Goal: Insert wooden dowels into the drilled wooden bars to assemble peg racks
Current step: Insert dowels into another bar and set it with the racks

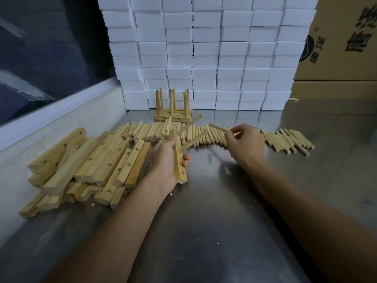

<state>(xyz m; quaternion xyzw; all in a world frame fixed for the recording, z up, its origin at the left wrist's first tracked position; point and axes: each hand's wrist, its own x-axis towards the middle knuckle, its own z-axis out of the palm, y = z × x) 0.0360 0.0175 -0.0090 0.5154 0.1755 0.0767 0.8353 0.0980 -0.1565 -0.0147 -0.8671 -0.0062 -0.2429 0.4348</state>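
My left hand (166,160) grips a drilled wooden bar (179,162) held on edge above the steel table. Two dowels (193,123) stick out of the bar, pointing up and to the right. My right hand (244,141) pinches a loose dowel (219,127) just above the long row of loose dowels (285,139) lying across the table. A pile of drilled bars (85,166) lies to the left of my left hand. Finished peg racks (173,111) with upright dowels stand behind the dowel row.
A wall of stacked white foam blocks (204,54) closes off the back of the steel table (204,221). Cardboard boxes (342,48) stand at the right rear. A white ledge (61,111) runs along the table's left side.
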